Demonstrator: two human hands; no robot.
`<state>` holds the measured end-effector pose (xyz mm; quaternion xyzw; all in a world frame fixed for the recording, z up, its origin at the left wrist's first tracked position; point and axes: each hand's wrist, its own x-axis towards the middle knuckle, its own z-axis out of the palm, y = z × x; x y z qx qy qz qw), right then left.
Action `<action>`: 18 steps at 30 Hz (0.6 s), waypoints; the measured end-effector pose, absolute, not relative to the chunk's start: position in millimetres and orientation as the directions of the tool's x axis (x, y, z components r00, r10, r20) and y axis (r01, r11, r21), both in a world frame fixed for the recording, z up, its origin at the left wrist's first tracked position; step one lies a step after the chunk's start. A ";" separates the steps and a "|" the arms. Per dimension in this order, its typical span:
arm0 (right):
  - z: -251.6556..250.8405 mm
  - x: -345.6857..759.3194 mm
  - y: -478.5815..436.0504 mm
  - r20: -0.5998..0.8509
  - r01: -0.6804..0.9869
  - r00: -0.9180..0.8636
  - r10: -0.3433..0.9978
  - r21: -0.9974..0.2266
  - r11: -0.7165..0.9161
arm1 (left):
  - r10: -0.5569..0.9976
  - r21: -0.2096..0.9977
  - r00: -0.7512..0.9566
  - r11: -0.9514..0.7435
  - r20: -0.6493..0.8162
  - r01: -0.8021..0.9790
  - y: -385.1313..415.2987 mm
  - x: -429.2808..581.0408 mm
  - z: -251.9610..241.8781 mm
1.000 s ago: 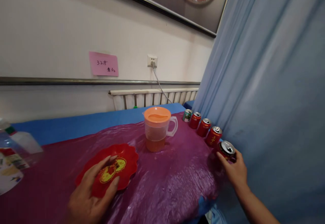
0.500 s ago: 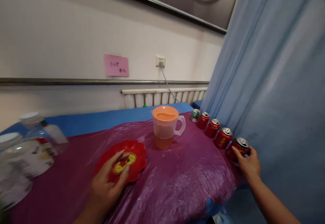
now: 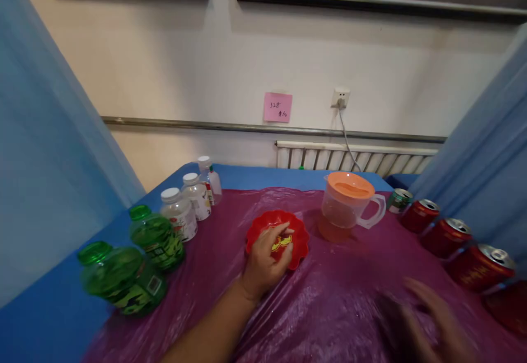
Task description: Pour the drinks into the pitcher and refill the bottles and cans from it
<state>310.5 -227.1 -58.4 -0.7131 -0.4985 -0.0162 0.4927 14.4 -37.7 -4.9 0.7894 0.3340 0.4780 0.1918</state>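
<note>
Red plate (image 3: 290, 223): a shallow dish with a scalloped rim and a yellow motif is seen lying flat on the purple plastic sheet (image 3: 329, 302), near the middle of the table.
Left hand (image 3: 263, 261): it is laid on the plate from 6 o'clock, with the fingers spread loosely over the near rim and centre; the plate is pressed or touched, not clenched.
Handling: the plate is judged light, stiff and thin, probably plastic. It is likely to skid on the glossy sheet and unlikely to break.
Hold: the rim is judged the best place, pinched at 6 o'clock with the thumb above and the fingers below. The rim looks low to the sheet, so an edge may have to be tilted up.
Right hand (image 3: 428, 319): it is smeared by blur at 4 o'clock, well apart from the plate. The fingers seem stretched out and nothing is seen in it.
Pitcher (image 3: 348, 209): a clear jug with an orange lid (image 3: 349, 184) and some orange liquid stands near the plate at 2 o'clock, handle turned to 3 o'clock.
Cans (image 3: 447, 236): red cans are lined up between 3 and 4 o'clock beside a blue curtain (image 3: 486, 160), with a green can (image 3: 398, 200) at the far end.
Clear bottles (image 3: 179, 220): three white-capped ones are ranged at 9 to 10 o'clock.
Green bottles (image 3: 156, 236): two are placed at 8 o'clock, near the table edge.
Wall: a pink note (image 3: 278, 106) and a socket (image 3: 340, 98) are found at 12 o'clock.
</note>
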 end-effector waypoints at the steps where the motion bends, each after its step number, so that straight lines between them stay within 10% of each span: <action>1: -62.9 284.3 -213.4 0.575 0.768 0.292 0.764 -0.617 0.171 | 0.703 0.616 0.302 -0.711 0.644 0.341 -38.4 14.0 -3.3; 7: -36.7 157.9 -155.3 0.295 0.528 -0.643 0.707 -0.498 0.688 | 0.593 0.514 0.163 -0.781 0.789 0.354 -40.5 7.7 8.7; 18: -34.0 116.7 -142.1 0.024 0.560 -0.712 0.701 -0.583 0.589 | 0.618 0.602 -0.002 -0.764 0.786 0.231 -30.5 1.7 28.5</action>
